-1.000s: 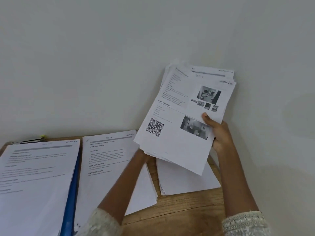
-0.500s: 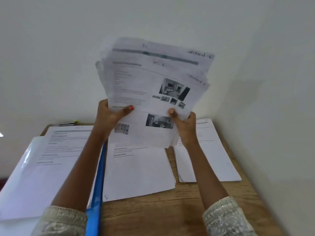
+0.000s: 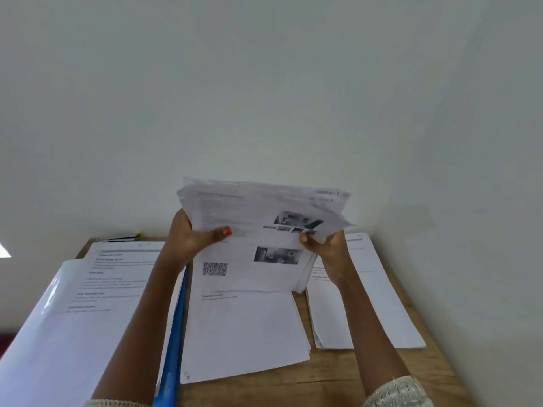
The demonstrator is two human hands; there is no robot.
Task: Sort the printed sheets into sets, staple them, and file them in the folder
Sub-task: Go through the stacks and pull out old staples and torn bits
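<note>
While stack [image 3: 258,212] hides pile [image 3: 244,333], folder [image 3: 174,345] — L.

Both forearms are bare up to cream sleeves: the right sleeve [image 3: 396,392] has a lacy, patterned cuff (the left sleeve [image 3: 117,403] barely shows). The thumbnail [image 3: 226,230] on the left grip [image 3: 188,239] is painted orange-red.

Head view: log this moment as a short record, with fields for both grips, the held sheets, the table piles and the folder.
held stack: printed sheets, top edges fanned and blurred, over the middle pile; contact unclear
left grip: holds the held stack's left edge, thumb on the front sheet
right grip: holds its right edge
other piles: left pile, right pile
blue folder: under the left pile, edge showing
table: wood
</note>
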